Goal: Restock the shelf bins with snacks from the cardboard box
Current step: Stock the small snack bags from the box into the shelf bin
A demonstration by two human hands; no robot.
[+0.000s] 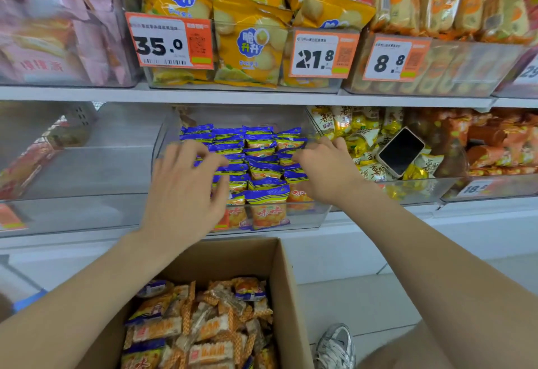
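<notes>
The packets (266, 202) stand upright in the middle bin (320, 214) of the lower shelf, blue-and-yellow tops up, printed faces toward the camera, their long axis vertical. They form rows running from the bin's clear front wall back into the shelf, roughly three across. Each packet has a blue band with yellow stripes at the top and an orange lower half with red characters.

The left hand (186, 191) hovers over the left side of the bin, fingers spread and slightly curled, open, holding nothing. The right hand (326, 170) is over the right side of the bin, fingers bent down onto the packet tops there; whether it is gripping one I cannot tell.

Below the bin, a box (283, 275) stands open on the floor, holding a loose heap of more packets (203, 325) lying every way, some orange, some with blue tops.

Right of the bin, a neighbouring bin holds yellow and white bags (364, 135) with a phone (401, 151) lying on top, dark screen up. Left of the bin is a nearly bare clear bin (87, 211). Above the bin, the upper shelf carries yellow bags (253, 45) behind orange price tags (171, 41).
</notes>
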